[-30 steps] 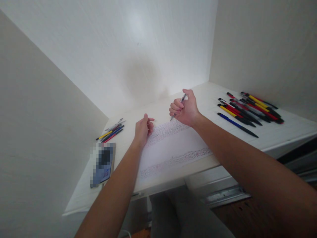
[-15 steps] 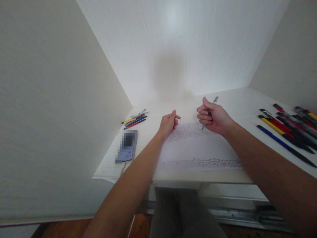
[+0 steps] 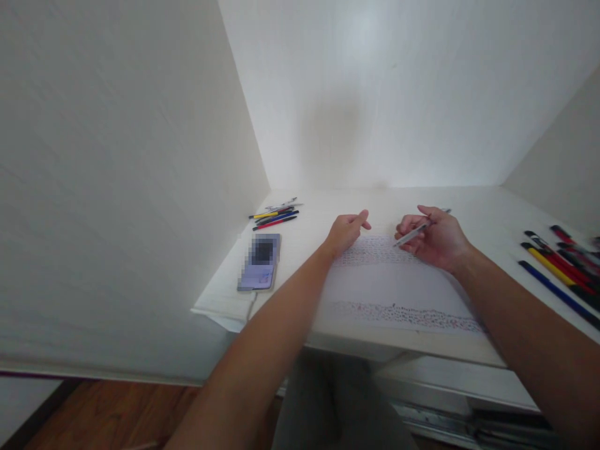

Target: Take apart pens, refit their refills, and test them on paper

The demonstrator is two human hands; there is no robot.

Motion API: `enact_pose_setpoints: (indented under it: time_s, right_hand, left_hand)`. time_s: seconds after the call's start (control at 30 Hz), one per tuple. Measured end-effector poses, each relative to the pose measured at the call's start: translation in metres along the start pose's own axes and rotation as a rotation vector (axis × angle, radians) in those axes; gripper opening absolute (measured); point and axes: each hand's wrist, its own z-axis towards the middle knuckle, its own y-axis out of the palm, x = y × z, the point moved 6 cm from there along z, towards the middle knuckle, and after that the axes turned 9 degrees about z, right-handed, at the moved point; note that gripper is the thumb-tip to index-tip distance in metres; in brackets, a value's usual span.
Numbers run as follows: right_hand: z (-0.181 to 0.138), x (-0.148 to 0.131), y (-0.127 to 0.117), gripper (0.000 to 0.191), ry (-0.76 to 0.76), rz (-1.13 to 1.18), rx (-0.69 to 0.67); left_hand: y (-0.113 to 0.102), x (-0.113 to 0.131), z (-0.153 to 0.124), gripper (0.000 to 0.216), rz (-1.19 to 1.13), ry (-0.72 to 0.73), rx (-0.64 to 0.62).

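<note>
A white sheet of paper (image 3: pixel 389 284) with rows of small red and dark scribbles lies on the white desk (image 3: pixel 469 206). My right hand (image 3: pixel 434 240) rests at the sheet's far right edge, closed around a slim silver pen (image 3: pixel 412 232) that points left and lies almost flat. My left hand (image 3: pixel 347 231) sits at the sheet's top left corner, fingers loosely curled with nothing visible in them, pressing lightly on the paper's edge.
A phone (image 3: pixel 260 262) lies on the desk's left side with a cable off the front edge. Beyond it is a small bunch of pens (image 3: pixel 276 215). Several more pens (image 3: pixel 557 265) lie in a row at the right. White walls close the desk in.
The view has swung left, so everything sits further right. My right hand has lowered and tipped the pen from steeply upright to nearly flat. My left hand stays on the paper's corner.
</note>
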Motion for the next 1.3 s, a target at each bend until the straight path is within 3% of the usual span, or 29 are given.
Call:
enact_pose_setpoints:
  time_s: [0.3, 0.57, 0.63, 0.8, 0.93, 1.0, 1.13, 1.3]
  right_hand:
    - [0.0, 0.004, 0.002, 0.042, -0.006, -0.066, 0.126]
    - [-0.004, 0.002, 0.009, 0.011, -0.1, -0.015, 0.164]
    - [-0.006, 0.001, 0.012, 0.011, -0.12, -0.039, 0.163]
    - [-0.02, -0.003, 0.033, 0.017, -0.161, -0.215, 0.158]
    - [-0.052, 0.007, 0.062, 0.029, -0.151, -0.442, 0.022]
    - [-0.074, 0.018, 0.07, 0.024, -0.163, -0.617, -0.056]
    - [-0.104, 0.04, 0.064, 0.019, -0.161, -0.763, -0.072]
    - [-0.112, 0.05, 0.059, 0.017, -0.195, -0.873, -0.064]
  left_hand:
    - [-0.002, -0.004, 0.007, 0.059, 0.036, 0.013, 0.063]
    - [0.002, -0.009, 0.007, 0.055, -0.168, -0.102, -0.034]
    - [0.002, -0.009, 0.007, 0.053, -0.186, -0.096, -0.038]
    - [-0.002, -0.001, 0.002, 0.047, -0.09, -0.025, -0.015]
    - [-0.005, 0.006, -0.003, 0.045, -0.022, -0.001, -0.009]
    - [-0.006, 0.005, -0.003, 0.044, -0.019, -0.029, -0.006]
    - [-0.005, 0.002, -0.001, 0.04, -0.008, -0.006, -0.023]
    - [-0.004, 0.001, -0.001, 0.04, 0.07, 0.04, -0.04]
